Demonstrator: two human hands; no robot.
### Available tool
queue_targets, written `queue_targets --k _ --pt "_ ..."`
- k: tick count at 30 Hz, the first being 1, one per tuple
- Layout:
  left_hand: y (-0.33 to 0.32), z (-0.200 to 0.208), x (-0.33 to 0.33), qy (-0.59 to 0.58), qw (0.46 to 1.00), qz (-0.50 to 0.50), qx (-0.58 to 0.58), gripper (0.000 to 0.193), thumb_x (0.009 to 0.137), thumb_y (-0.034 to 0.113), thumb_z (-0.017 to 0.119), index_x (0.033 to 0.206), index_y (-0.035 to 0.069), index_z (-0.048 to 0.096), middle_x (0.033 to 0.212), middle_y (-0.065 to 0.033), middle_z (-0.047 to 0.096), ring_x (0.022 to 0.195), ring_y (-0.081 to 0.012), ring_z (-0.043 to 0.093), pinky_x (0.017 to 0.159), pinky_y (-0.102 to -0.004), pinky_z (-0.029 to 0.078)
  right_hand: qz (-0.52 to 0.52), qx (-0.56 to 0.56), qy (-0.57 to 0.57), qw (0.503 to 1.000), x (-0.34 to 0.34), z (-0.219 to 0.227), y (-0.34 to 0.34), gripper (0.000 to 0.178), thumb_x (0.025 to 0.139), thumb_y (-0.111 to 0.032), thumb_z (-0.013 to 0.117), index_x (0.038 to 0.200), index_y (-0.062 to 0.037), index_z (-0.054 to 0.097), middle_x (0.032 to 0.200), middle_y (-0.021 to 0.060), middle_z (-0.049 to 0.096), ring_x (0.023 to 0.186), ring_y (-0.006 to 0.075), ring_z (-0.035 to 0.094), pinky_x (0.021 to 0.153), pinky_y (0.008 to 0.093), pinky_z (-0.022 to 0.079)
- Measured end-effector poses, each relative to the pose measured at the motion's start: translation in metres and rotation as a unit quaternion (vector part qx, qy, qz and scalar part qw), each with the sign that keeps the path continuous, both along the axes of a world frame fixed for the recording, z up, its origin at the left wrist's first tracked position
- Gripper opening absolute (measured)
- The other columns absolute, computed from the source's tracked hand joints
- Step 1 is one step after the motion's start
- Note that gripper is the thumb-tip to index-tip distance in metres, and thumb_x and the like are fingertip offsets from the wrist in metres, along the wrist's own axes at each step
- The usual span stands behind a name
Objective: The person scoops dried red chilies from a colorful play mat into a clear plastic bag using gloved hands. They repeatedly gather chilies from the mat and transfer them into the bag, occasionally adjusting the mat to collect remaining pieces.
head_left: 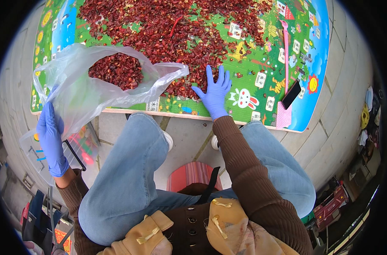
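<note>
Crushed dried red chili pieces (155,32) lie spread over a colourful picture mat (240,112) in front of me. A thin, see-through plastic bag (85,104) lies at the mat's near left, its mouth wide. Within the mouth sits a heap of chili pieces (117,70). My left hand (53,134), in a blue glove, grips the bag's near left edge with fingers closed. Also gloved in blue, my right hand (215,93) rests palm down with fingers spread at the near edge of the spread chili, to the right of the bag. It holds nothing.
On the mat's right lie a pink long-handled fly swatter (285,63) and a black phone (291,94) over its pink head. A red striped stool (189,174) shows between my legs. Assorted objects stand at the lower left, and a red case (331,206) at the lower right.
</note>
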State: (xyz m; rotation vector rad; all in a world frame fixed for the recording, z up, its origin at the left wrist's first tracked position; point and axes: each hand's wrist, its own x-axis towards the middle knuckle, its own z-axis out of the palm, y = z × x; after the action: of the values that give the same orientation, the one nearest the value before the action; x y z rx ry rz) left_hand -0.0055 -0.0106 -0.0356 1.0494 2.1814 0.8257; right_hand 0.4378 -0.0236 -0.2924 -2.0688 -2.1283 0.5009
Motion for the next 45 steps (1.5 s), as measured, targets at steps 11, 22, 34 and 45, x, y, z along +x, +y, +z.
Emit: queue_targets --k 11,22,34,45 --pt "-0.007 0.004 0.000 -0.003 1.000 0.012 -0.029 0.035 0.106 0.033 0.054 0.115 0.003 0.070 0.073 0.0099 0.040 0.061 -0.0006 0.032 0.052 -0.0197 0.022 0.160 -0.003 0.002 0.987 0.031 -0.020 0.092 0.035 0.086 -0.035 0.075 0.114 -0.0183 0.064 0.119 0.0103 0.054 0.112 0.0324 0.052 0.083 0.0421 0.052" --pt "-0.005 0.006 0.007 0.008 0.999 -0.004 -0.031 0.033 0.107 0.032 0.053 0.114 0.004 0.069 0.073 0.0095 0.041 0.061 -0.0006 0.033 0.053 -0.0197 0.023 -0.293 -0.266 0.741 0.543 0.094 0.003 0.110 0.026 0.104 -0.031 0.055 0.107 -0.0051 0.060 0.098 0.0065 0.059 0.077 0.0158 0.054 0.049 0.0236 0.037" --pt "-0.006 0.007 0.006 0.003 0.999 0.001 -0.037 0.035 0.106 0.032 0.054 0.121 0.004 0.069 0.073 0.0103 0.040 0.061 -0.0003 0.032 0.052 -0.0194 0.023 -0.308 -0.248 0.860 0.322 0.091 0.005 0.084 0.052 0.105 -0.031 0.045 0.141 0.0076 0.044 0.143 0.0273 0.049 0.134 0.0442 0.048 0.107 0.0565 0.047" --pt "-0.007 0.007 0.009 0.013 0.999 0.000 -0.030 0.034 0.107 0.033 0.053 0.114 0.005 0.070 0.072 0.0104 0.040 0.060 -0.0001 0.031 0.052 -0.0195 0.021 -0.296 -0.285 0.859 0.306 0.080 0.012 0.085 0.063 0.108 -0.040 0.034 0.149 0.0074 0.034 0.155 0.0265 0.036 0.143 0.0439 0.037 0.116 0.0574 0.036"
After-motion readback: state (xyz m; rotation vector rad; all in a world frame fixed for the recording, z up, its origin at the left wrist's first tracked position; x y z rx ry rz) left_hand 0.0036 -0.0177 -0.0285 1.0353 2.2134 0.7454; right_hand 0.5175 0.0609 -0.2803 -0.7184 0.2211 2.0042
